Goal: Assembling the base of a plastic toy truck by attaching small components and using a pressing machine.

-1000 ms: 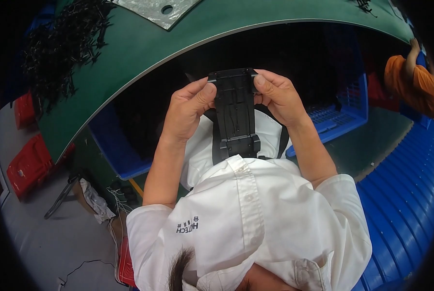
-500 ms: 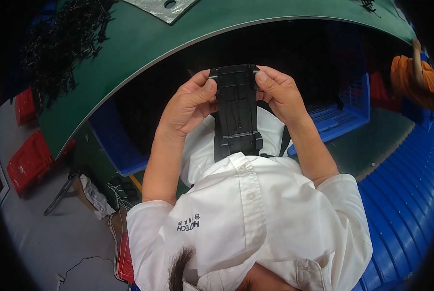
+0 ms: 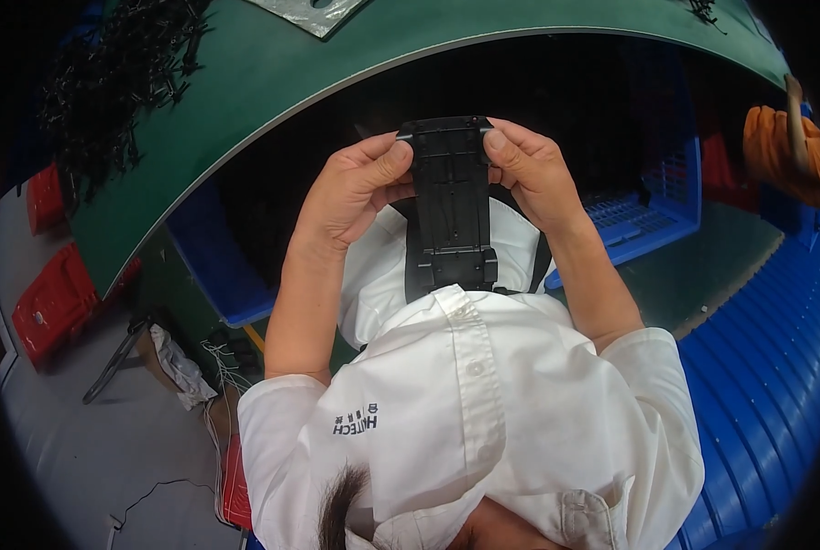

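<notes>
Left hand (image 3: 359, 188): fingers pinching far left corner of black panel (image 3: 454, 203) | right hand (image 3: 535, 179): pinching far right corner | panel: between near edge of worktop (image 3: 272, 78) and white shirt (image 3: 410, 376) | writing: dark lettering (image 3: 355, 423), upside down, on shirt's left chest; pale mark (image 3: 38, 318) on red chair (image 3: 64, 291), too small to read

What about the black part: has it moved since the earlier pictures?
No, not noticeably: the black part keeps about the same gap from the green table; the view itself shifted slightly.
</notes>
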Demonstrator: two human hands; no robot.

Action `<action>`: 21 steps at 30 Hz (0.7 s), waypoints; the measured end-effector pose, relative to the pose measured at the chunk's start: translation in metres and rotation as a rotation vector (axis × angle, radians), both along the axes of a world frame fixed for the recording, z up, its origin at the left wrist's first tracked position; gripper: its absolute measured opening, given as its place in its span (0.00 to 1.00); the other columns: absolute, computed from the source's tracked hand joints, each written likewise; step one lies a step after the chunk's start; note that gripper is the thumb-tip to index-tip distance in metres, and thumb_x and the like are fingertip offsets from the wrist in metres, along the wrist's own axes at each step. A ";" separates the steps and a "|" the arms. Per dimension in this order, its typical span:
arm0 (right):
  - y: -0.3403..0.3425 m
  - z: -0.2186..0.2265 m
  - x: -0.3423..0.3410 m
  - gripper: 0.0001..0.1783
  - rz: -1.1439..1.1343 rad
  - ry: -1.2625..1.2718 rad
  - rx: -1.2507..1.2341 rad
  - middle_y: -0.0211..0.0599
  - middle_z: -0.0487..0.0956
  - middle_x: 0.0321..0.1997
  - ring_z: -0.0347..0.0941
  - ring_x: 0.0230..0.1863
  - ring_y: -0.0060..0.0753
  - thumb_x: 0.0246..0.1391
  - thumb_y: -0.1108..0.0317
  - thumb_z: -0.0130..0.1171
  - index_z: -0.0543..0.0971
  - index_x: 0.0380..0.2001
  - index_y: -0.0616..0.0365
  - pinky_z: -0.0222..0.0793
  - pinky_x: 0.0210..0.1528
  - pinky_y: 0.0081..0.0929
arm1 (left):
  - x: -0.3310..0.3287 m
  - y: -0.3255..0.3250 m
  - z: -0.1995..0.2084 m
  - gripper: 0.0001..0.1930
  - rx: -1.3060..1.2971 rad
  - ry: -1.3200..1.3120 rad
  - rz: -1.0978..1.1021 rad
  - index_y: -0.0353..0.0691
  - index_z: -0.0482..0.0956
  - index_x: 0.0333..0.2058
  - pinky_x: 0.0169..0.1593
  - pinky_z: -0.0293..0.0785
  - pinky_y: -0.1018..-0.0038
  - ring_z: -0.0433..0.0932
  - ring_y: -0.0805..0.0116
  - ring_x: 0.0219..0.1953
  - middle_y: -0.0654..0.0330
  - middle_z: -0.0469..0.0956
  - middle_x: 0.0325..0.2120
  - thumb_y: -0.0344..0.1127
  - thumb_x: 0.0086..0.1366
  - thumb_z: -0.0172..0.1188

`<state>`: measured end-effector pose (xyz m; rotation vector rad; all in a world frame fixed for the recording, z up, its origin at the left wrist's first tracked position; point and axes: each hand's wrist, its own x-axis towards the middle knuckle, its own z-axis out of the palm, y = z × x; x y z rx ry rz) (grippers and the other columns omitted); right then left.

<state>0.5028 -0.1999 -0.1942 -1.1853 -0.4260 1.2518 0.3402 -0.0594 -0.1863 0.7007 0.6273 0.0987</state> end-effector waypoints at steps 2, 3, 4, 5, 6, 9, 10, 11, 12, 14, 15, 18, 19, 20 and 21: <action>-0.001 0.000 0.000 0.19 0.002 -0.006 -0.005 0.32 0.78 0.34 0.74 0.32 0.20 0.56 0.60 0.52 0.74 0.45 0.63 0.71 0.34 0.18 | 0.000 0.001 0.000 0.15 0.021 0.023 -0.015 0.35 0.76 0.40 0.44 0.73 0.72 0.76 0.70 0.35 0.59 0.78 0.33 0.40 0.58 0.59; 0.000 0.000 -0.001 0.19 0.005 0.004 -0.003 0.32 0.78 0.34 0.74 0.33 0.20 0.56 0.60 0.52 0.74 0.45 0.63 0.71 0.35 0.18 | 0.000 0.002 -0.001 0.15 0.038 0.046 -0.027 0.35 0.76 0.40 0.43 0.73 0.73 0.76 0.70 0.36 0.59 0.78 0.33 0.39 0.58 0.59; 0.001 0.000 -0.001 0.19 0.008 0.014 -0.001 0.32 0.78 0.34 0.74 0.33 0.20 0.56 0.59 0.52 0.74 0.45 0.62 0.71 0.35 0.18 | 0.000 0.002 -0.002 0.15 0.035 0.047 -0.023 0.35 0.76 0.40 0.43 0.73 0.73 0.76 0.70 0.36 0.59 0.78 0.33 0.39 0.58 0.59; 0.001 0.000 -0.001 0.19 0.011 0.015 -0.005 0.32 0.78 0.34 0.74 0.33 0.20 0.56 0.59 0.52 0.74 0.45 0.62 0.71 0.35 0.18 | 0.000 0.002 -0.003 0.15 0.033 0.056 -0.022 0.35 0.76 0.40 0.43 0.72 0.74 0.76 0.71 0.35 0.59 0.78 0.33 0.39 0.58 0.59; 0.001 0.001 0.000 0.20 0.031 0.005 -0.002 0.33 0.78 0.35 0.73 0.33 0.20 0.57 0.59 0.50 0.72 0.46 0.63 0.70 0.36 0.18 | 0.000 0.002 -0.003 0.14 0.034 0.065 -0.024 0.36 0.77 0.40 0.42 0.72 0.75 0.76 0.71 0.35 0.60 0.78 0.33 0.39 0.58 0.59; 0.000 0.000 -0.001 0.22 0.043 -0.011 -0.008 0.34 0.78 0.35 0.73 0.34 0.21 0.58 0.58 0.49 0.71 0.48 0.64 0.70 0.37 0.18 | -0.002 0.003 -0.005 0.14 0.040 0.075 -0.027 0.36 0.77 0.40 0.40 0.72 0.77 0.75 0.73 0.34 0.62 0.78 0.32 0.38 0.58 0.59; 0.000 0.000 -0.001 0.22 0.034 -0.017 -0.016 0.34 0.78 0.35 0.73 0.34 0.21 0.58 0.58 0.49 0.71 0.48 0.64 0.70 0.37 0.19 | -0.002 0.003 -0.007 0.14 0.038 0.075 -0.025 0.36 0.77 0.40 0.40 0.72 0.77 0.75 0.73 0.34 0.62 0.78 0.32 0.38 0.58 0.59; -0.001 -0.001 -0.001 0.22 0.036 -0.017 -0.018 0.34 0.78 0.35 0.73 0.34 0.21 0.58 0.58 0.49 0.71 0.48 0.64 0.70 0.37 0.19 | -0.002 0.002 -0.008 0.14 0.025 0.074 -0.025 0.36 0.77 0.40 0.40 0.71 0.77 0.75 0.74 0.34 0.62 0.78 0.32 0.38 0.58 0.59; -0.001 -0.001 -0.001 0.22 0.041 -0.020 -0.020 0.33 0.78 0.35 0.73 0.34 0.21 0.58 0.57 0.49 0.71 0.48 0.64 0.70 0.38 0.18 | -0.002 0.002 -0.009 0.14 0.012 0.074 -0.026 0.36 0.77 0.40 0.39 0.71 0.78 0.74 0.75 0.33 0.63 0.78 0.31 0.38 0.58 0.60; -0.001 -0.002 -0.001 0.23 0.048 -0.021 -0.025 0.33 0.78 0.36 0.73 0.35 0.21 0.57 0.57 0.49 0.71 0.48 0.64 0.69 0.38 0.18 | -0.001 0.003 -0.008 0.14 -0.018 0.077 -0.013 0.36 0.77 0.40 0.39 0.71 0.78 0.74 0.75 0.33 0.63 0.78 0.31 0.38 0.58 0.60; 0.000 -0.002 -0.001 0.23 0.044 -0.028 -0.028 0.33 0.78 0.35 0.73 0.34 0.20 0.57 0.57 0.49 0.71 0.48 0.64 0.69 0.37 0.18 | 0.000 0.003 -0.008 0.14 -0.047 0.079 -0.002 0.36 0.77 0.40 0.39 0.70 0.79 0.74 0.75 0.33 0.63 0.77 0.32 0.38 0.58 0.60; 0.001 0.000 0.000 0.23 0.048 -0.044 -0.035 0.32 0.77 0.34 0.71 0.33 0.18 0.57 0.56 0.50 0.71 0.48 0.65 0.68 0.36 0.16 | 0.001 0.003 -0.009 0.13 -0.046 0.092 0.010 0.37 0.75 0.41 0.37 0.70 0.79 0.74 0.75 0.34 0.63 0.77 0.33 0.37 0.61 0.56; 0.001 0.001 0.001 0.23 0.053 -0.054 -0.037 0.31 0.77 0.34 0.71 0.33 0.17 0.57 0.56 0.50 0.72 0.48 0.65 0.67 0.35 0.15 | 0.000 0.003 -0.010 0.13 -0.048 0.093 0.013 0.37 0.75 0.41 0.37 0.70 0.79 0.74 0.75 0.34 0.63 0.77 0.33 0.37 0.61 0.56; 0.002 0.003 0.001 0.23 0.057 -0.053 -0.039 0.31 0.77 0.34 0.71 0.33 0.17 0.57 0.56 0.50 0.72 0.48 0.65 0.67 0.35 0.15 | 0.000 0.004 -0.010 0.12 -0.059 0.097 0.010 0.37 0.75 0.41 0.37 0.70 0.79 0.74 0.75 0.34 0.63 0.77 0.33 0.36 0.60 0.56; 0.002 0.005 0.001 0.23 0.059 -0.070 -0.042 0.31 0.77 0.33 0.70 0.32 0.17 0.57 0.56 0.50 0.72 0.47 0.65 0.66 0.35 0.14 | 0.001 0.004 -0.011 0.12 -0.070 0.100 0.005 0.37 0.75 0.41 0.37 0.70 0.79 0.74 0.75 0.34 0.63 0.77 0.33 0.36 0.60 0.56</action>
